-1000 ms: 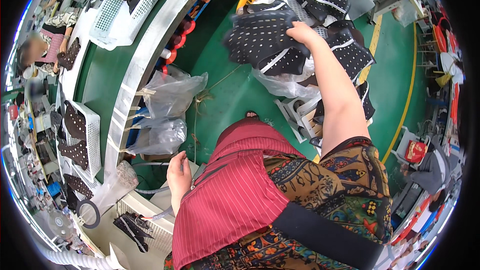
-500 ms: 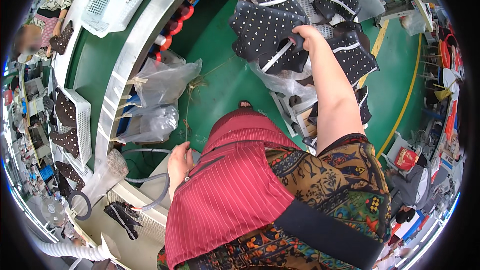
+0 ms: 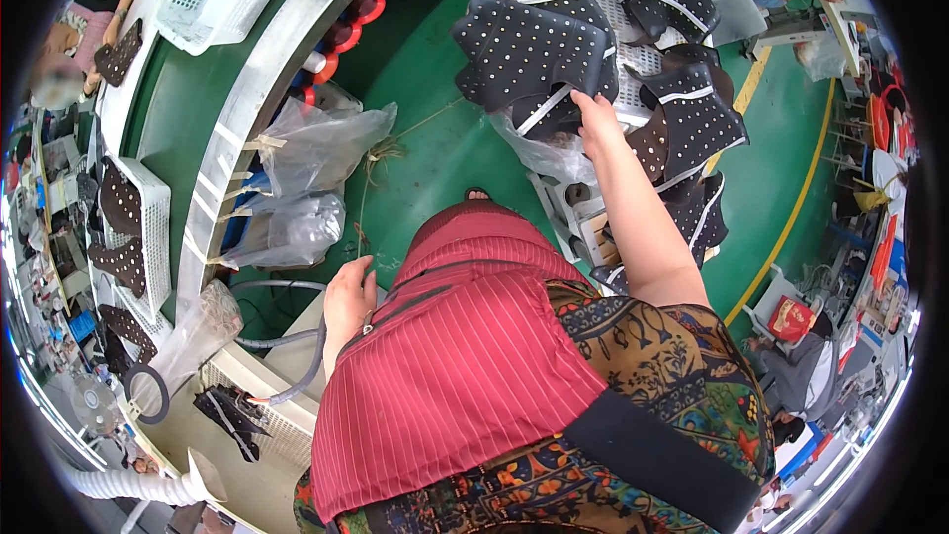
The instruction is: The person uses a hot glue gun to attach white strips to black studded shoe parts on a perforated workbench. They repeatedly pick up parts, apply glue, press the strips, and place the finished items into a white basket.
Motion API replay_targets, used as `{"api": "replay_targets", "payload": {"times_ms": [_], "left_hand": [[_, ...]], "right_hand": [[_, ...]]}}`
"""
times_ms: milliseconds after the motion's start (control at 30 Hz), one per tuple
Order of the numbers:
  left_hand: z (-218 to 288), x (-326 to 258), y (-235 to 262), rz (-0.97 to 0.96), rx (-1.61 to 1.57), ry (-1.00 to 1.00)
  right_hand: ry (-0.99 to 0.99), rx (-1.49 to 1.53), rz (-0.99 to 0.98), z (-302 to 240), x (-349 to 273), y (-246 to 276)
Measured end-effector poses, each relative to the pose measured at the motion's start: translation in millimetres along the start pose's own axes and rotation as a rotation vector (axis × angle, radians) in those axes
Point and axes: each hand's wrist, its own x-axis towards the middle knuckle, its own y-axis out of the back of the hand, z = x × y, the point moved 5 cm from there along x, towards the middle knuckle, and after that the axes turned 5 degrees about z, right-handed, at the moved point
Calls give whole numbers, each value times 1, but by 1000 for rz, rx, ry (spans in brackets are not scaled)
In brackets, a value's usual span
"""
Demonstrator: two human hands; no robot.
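My right hand reaches forward, its thumb and fingers pinching the near edge of a black piece with white dots. This flexible piece lies on a heap in front of me, and a white strip shows under its near edge. More dotted black pieces with white strips lie right of my hand, over a white perforated basket. My left hand hangs beside my red striped apron, fingers loosely bent and thumb apart, with nothing visible in it.
A curved metal-edged table runs along the left, with clear plastic bags hanging from it. White baskets of brown dotted pieces stand beyond. A grey hose loops near my left hand. Another person sits far left.
My right hand has moved nearer to me along the dotted piece and still grips its edge. My left hand stays by the apron. The whole view has shifted slightly.
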Motion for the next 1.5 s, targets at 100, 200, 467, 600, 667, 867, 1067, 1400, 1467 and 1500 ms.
{"api": "replay_targets", "payload": {"times_ms": [100,200,467,600,667,867,1067,1400,1467,1500], "left_hand": [[-4,-3,-5,-4,13,68],[1,-4,3,57,-8,2],[-25,-28,19,171,-20,69],[-50,-49,36,290,-13,148],[-68,-64,48,343,-22,191],[-124,-114,78,553,-99,280],[-166,-169,94,844,-165,271],[-216,-264,129,1070,-279,328],[-218,-282,126,1069,-261,399],[-220,-290,121,1091,-396,472]], "right_hand": [[99,-85,-77,-2,-4,5],[340,-207,20,-22,-38,12],[591,-328,-496,-57,-124,-63],[741,-354,-724,-67,-182,-124],[764,-414,-812,-64,-203,-150],[777,-562,-977,-36,-273,-217],[830,-750,-1156,5,-357,-283],[1373,-1151,-1502,55,-489,-366],[1435,-1098,-1612,57,-509,-377],[1484,-1137,-1627,62,-512,-383]]}}
